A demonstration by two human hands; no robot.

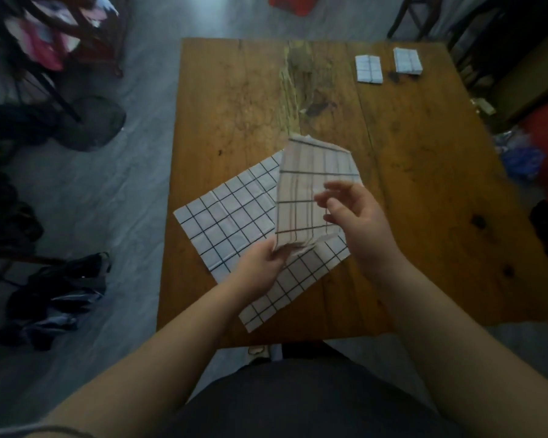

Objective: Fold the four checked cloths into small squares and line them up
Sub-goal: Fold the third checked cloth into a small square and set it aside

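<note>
Left grip: the left hand [260, 267] is closed in a pinch, and the near lower corner of a partly folded white cloth with dark checked lines [307, 191] is caught between its thumb and fingers.
Held cloth: it is lifted off the table and rises up and away from the pinch. Its far edge is slightly crumpled and its surface is blurred.
Right hand: the right hand [358, 213] is held open just right of the pinch, with the fingers spread and loosely bent over the right edge of the held cloth. Whether the cloth is touched cannot be told.
Flat cloth: a second white checked cloth, unfolded [231, 219], is spread flat on the brown wooden table [424, 184] directly under the pinch. It is set at a slant and reaches out to the left of the pinch and nearer than it.
Folded squares: two small folded checked squares [368, 68] [407, 60] are laid side by side, far beyond the grip and to its right, with a narrow gap between them.
Surroundings: dark heaps of fabric [60, 298] are seen on the grey floor [140, 191], well to the left of the grip.
</note>
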